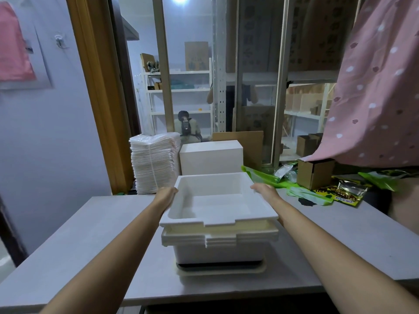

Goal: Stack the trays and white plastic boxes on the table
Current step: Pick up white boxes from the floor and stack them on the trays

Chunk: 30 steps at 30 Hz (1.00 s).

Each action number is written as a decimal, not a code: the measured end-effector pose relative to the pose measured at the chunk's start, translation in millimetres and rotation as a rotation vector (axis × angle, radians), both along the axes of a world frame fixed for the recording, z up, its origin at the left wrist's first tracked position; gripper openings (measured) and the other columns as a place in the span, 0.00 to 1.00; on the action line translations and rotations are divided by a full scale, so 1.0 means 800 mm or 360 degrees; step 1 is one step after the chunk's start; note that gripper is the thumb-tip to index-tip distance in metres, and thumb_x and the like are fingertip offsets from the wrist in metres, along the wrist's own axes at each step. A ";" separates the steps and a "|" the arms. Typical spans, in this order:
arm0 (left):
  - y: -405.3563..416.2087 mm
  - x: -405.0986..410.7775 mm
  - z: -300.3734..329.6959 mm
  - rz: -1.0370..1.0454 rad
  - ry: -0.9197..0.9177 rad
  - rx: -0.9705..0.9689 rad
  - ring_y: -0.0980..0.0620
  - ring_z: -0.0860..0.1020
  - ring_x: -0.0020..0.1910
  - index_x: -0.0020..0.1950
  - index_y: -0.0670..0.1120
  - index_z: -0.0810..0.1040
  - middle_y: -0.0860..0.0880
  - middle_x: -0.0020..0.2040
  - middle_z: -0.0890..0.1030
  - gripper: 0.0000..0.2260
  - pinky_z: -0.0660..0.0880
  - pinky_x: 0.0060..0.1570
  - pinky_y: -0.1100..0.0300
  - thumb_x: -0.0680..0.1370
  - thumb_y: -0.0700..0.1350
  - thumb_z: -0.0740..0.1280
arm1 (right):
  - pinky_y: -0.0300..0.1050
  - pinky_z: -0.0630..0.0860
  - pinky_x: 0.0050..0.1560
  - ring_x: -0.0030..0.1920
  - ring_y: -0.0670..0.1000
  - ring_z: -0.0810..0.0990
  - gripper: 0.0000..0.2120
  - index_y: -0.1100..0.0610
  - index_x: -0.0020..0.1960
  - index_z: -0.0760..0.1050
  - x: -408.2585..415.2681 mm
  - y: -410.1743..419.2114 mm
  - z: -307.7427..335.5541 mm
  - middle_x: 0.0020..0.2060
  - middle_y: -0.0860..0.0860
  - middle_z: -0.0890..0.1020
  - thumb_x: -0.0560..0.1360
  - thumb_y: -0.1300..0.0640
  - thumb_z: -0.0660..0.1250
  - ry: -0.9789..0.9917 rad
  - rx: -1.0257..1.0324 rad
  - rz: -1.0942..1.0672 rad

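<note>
Both forearms reach out from the bottom corners, and I've got the left hand [166, 194] on the left side of the top box [215, 200] and the right hand [265, 189] on its right side. Fingers on both hands are mostly hidden behind the box walls, so I honestly can't tell if the grip is curled over the rim or just pressing flat against the sides. Either way the box sits between my palms, open side up, tilted a bit toward me.

Right under it is the stack [218, 241] of nested white boxes, and the top box sits partly in it, not fully seated as far as I can see. That stack sits on a pale tray [221, 269] in the middle of the grey worktop [90, 234].

Further back, a tall pile of white trays [153, 162] stands at the left, with a closed foam box [212, 156] just beside it. Off to the right there's a small cardboard box [314, 174] and some green and yellow bags [328, 191] scattered on the worktop. Pink spotted cloth [376, 87] hangs at the upper right.
</note>
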<state>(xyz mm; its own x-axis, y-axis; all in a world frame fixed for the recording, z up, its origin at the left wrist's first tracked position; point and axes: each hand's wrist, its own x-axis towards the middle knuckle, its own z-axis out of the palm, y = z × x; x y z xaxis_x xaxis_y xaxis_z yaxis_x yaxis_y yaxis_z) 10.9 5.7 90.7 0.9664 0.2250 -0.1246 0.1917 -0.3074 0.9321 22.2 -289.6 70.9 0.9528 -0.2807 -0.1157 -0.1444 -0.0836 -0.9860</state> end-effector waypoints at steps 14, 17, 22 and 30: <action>0.002 -0.005 -0.020 -0.0190 -0.0064 0.0046 0.53 0.74 0.36 0.54 0.45 0.76 0.43 0.50 0.77 0.11 0.67 0.31 0.63 0.78 0.34 0.58 | 0.44 0.69 0.51 0.51 0.54 0.75 0.17 0.65 0.64 0.75 -0.019 0.000 -0.025 0.51 0.56 0.77 0.77 0.63 0.62 0.0094 -0.0103 0.0073; 0.004 -0.007 -0.021 -0.0182 -0.0069 0.0071 0.54 0.73 0.34 0.52 0.46 0.74 0.43 0.49 0.76 0.10 0.67 0.31 0.63 0.78 0.34 0.58 | 0.44 0.69 0.52 0.52 0.54 0.76 0.16 0.63 0.63 0.76 -0.020 0.000 -0.025 0.54 0.57 0.78 0.76 0.63 0.62 0.0085 -0.0093 0.0104; 0.005 -0.008 -0.022 -0.0212 -0.0063 0.0015 0.52 0.73 0.34 0.41 0.49 0.74 0.44 0.43 0.76 0.12 0.68 0.32 0.63 0.78 0.34 0.57 | 0.45 0.71 0.45 0.49 0.55 0.76 0.15 0.64 0.63 0.76 -0.027 0.002 -0.022 0.50 0.57 0.77 0.77 0.64 0.61 0.0059 -0.0079 0.0115; 0.009 -0.015 -0.022 -0.0259 0.0028 -0.0257 0.51 0.73 0.36 0.40 0.49 0.73 0.47 0.39 0.74 0.14 0.69 0.36 0.61 0.80 0.35 0.56 | 0.41 0.70 0.36 0.49 0.55 0.76 0.17 0.63 0.65 0.73 -0.026 0.002 -0.024 0.50 0.57 0.76 0.77 0.64 0.62 0.0054 -0.0037 0.0085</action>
